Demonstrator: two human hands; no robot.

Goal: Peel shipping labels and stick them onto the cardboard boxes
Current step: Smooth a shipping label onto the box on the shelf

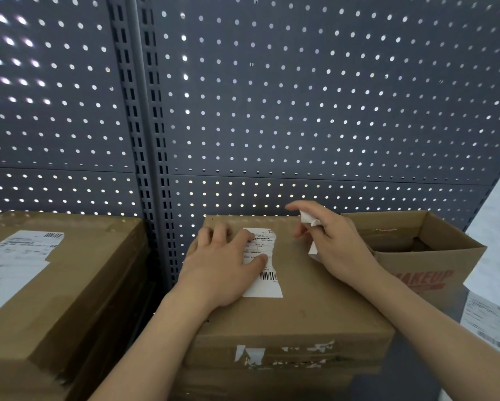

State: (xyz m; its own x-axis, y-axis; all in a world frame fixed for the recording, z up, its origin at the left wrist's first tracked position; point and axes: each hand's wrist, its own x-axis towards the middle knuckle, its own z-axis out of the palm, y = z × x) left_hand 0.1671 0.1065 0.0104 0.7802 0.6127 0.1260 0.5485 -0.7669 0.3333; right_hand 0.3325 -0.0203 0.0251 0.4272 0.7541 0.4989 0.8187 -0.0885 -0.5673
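Observation:
A closed cardboard box (309, 299) sits in front of me, the top one of a stack. A white shipping label (267, 282) with a barcode lies on its lid. My left hand (222, 264) lies flat on the label's left part, fingers straight and pressing it down. My right hand (332, 244) hovers over the lid's right side and holds a crumpled white piece of backing paper (308, 218) between its fingers.
Another stack of boxes (78, 270) stands at the left, a label (14, 259) stuck on its top. An open box (425, 250) printed MAKEUP stands at the right. Label sheets (492, 322) lie at the far right. A grey pegboard wall (301, 96) rises behind.

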